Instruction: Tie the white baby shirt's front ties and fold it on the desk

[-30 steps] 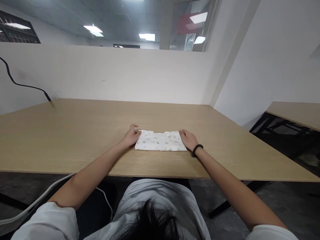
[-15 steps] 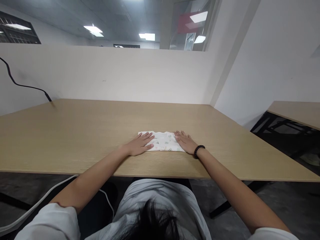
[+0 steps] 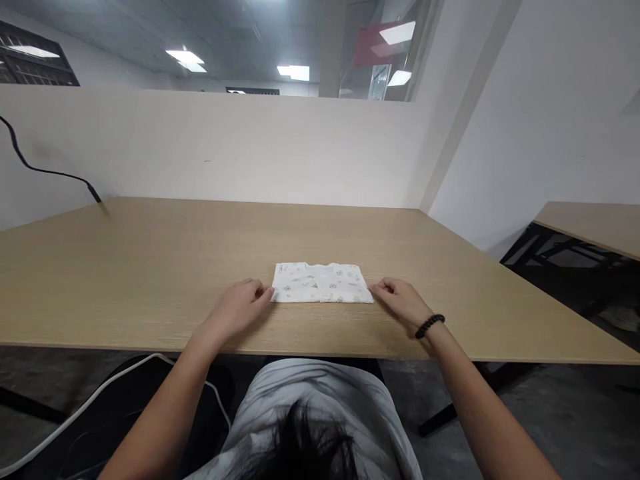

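A small white folded shirt (image 3: 327,283) with a faint green and pink print lies flat on the table near its front edge. Its neckline dips at the middle of the far edge. At the shirt's left edge, my left hand (image 3: 244,303) has its fingers curled, with the thumb and forefinger at the cloth's border. My right hand (image 3: 403,303), with a black beaded bracelet (image 3: 430,325) on the wrist, is closed in a pinch at the shirt's right edge. The fingertips' exact hold on the fabric is small and partly hidden.
The wooden table (image 3: 200,240) reaches back to a low white partition (image 3: 260,147). A black cable (image 3: 55,173) hangs at the far left. Another table (image 3: 595,223) stands to the right. Below the front edge on the left runs a white cord (image 3: 95,405).
Both hands have gone from lying flat on the shirt to curling at its left and right edges, moving outward and slightly nearer me. More of the shirt's print and neckline now shows.
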`<state>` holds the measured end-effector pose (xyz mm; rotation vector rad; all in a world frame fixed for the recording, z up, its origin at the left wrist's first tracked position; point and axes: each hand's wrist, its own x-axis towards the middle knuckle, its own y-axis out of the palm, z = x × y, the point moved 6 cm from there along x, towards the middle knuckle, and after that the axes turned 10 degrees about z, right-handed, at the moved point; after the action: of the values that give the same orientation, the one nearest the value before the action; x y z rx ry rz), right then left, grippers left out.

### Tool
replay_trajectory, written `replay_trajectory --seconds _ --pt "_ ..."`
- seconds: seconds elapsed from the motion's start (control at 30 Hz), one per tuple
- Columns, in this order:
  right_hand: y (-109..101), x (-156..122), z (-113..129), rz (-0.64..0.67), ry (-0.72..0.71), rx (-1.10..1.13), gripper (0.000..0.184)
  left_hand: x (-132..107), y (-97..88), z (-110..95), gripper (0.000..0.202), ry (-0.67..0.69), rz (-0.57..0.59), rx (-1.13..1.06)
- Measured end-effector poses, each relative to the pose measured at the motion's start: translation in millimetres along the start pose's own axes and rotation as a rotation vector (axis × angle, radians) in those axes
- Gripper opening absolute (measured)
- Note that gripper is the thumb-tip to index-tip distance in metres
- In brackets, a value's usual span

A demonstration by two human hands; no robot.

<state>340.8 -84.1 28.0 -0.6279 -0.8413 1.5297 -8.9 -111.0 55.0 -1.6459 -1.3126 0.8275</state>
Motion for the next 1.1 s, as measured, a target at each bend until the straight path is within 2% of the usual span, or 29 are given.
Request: replay_trajectory --seconds 0.13,0.33,0.67,0.93,1.1 --pt "12.9 -18.5 8.0 -0.054 0.043 -0.026 0.026 -13.9 15.7 2.0 0.031 -0.023 -0.04 -0.075" --pt "19.0 -24.3 10.2 -0.126 0.135 -0.071 0.022 -3.0 31.2 18.6 0.016 -0.051 -0.056 -0.155" --pt "22.0 -28.0 14.6 -0.143 0.12 -0.081 0.02 -0.5 36.3 21.9 0.027 -0.076 -0.14 -0.25" --pt "25.2 -27.4 13.0 -0.128 0.071 -0.079 0.021 3.0 37.9 25.1 0.027 -0.019 -0.117 -0.256" --pt "23.7 -31.8 11.6 -0.157 0.068 -0.024 0.022 -0.8 33.4 23.2 0.022 -0.042 -0.229 -0.18"
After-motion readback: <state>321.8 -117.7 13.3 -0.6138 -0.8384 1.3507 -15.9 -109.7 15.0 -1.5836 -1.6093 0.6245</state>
